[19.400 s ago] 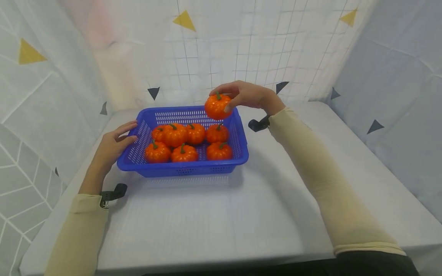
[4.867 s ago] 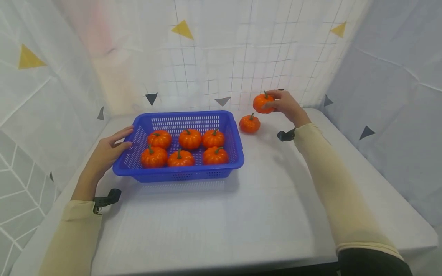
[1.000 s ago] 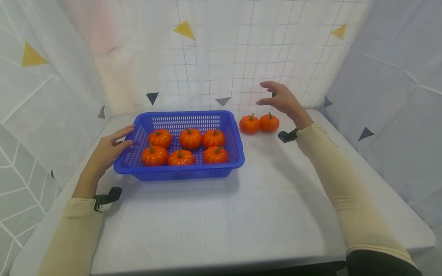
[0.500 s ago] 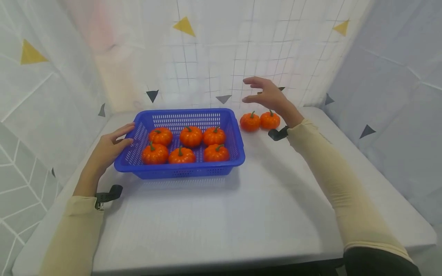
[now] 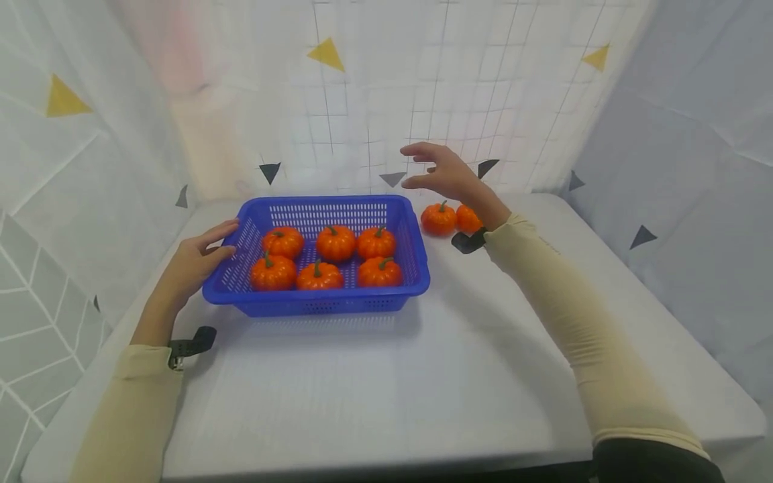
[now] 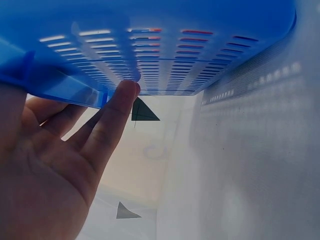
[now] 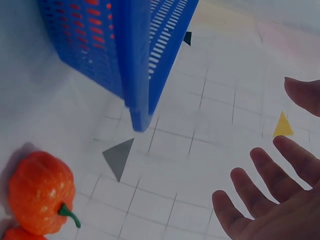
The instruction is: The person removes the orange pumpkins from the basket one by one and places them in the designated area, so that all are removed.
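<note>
A blue perforated plastic basket sits on the table with several small orange toy pumpkins inside in two rough rows. At its left side my left hand holds the rim; in the left wrist view some fingers lie under the rim along the outer wall. My right hand hangs in the air beyond the basket's right back corner, fingers spread and nothing in them. Below it, two pumpkins stand side by side on the table: one in full view, the other partly hidden by the wrist.
The white-covered table reaches to a front edge near the body. A patterned white sheet rises behind it, with more sheets along the left and right sides.
Two pumpkins have gone from the basket to the table on its right, the second released between 4.9 and 1.0 s ago. My right hand has since moved left toward the basket; the left stays put.
</note>
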`<action>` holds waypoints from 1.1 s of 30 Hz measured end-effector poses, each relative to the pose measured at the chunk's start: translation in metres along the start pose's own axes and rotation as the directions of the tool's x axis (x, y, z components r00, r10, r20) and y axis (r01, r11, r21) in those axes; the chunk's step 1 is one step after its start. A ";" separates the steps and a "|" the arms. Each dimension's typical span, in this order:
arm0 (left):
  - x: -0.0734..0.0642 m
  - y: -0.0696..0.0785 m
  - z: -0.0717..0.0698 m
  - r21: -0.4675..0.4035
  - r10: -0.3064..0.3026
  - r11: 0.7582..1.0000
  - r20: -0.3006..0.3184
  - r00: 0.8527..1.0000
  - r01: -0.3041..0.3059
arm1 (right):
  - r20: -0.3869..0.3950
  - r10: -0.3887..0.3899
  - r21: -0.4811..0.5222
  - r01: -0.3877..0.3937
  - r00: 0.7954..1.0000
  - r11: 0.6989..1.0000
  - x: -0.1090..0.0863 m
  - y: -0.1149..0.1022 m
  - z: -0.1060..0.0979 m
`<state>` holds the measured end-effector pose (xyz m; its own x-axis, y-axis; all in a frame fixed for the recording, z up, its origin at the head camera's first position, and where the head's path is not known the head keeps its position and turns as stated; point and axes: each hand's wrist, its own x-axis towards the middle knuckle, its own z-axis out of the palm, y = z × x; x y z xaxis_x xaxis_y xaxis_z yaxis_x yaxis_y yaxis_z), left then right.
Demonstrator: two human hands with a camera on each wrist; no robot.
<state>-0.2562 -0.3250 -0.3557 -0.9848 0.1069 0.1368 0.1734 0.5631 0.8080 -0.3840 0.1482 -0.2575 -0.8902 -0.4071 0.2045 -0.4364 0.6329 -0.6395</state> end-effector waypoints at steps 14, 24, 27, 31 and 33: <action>0.001 0.002 0.002 0.011 0.003 1.000 -0.001 1.000 -0.003 | 0.124 -0.138 0.082 0.129 0.983 0.988 0.016 -0.037 0.021; 0.004 0.001 0.000 -0.004 -0.019 1.000 0.007 1.000 0.019 | 0.267 -0.170 0.181 0.124 0.949 0.976 0.033 -0.047 0.040; 0.003 0.001 0.001 -0.006 -0.032 0.999 0.008 0.999 0.032 | 0.290 -0.190 0.196 0.136 0.938 0.971 0.037 -0.048 0.049; 0.001 0.002 0.002 0.000 -0.028 1.000 -0.003 1.000 0.028 | 0.305 -0.212 0.204 0.154 0.928 0.967 0.041 -0.052 0.057; 0.001 0.002 0.002 0.006 -0.022 1.000 -0.011 1.000 0.022 | 0.312 -0.214 0.201 0.156 0.926 0.967 0.043 -0.054 0.061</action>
<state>-0.2569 -0.3220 -0.3546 -0.9884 0.0859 0.1252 0.1518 0.5706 0.8071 -0.3907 0.0568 -0.2595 -0.6896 -0.7180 0.0946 -0.5344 0.4164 -0.7355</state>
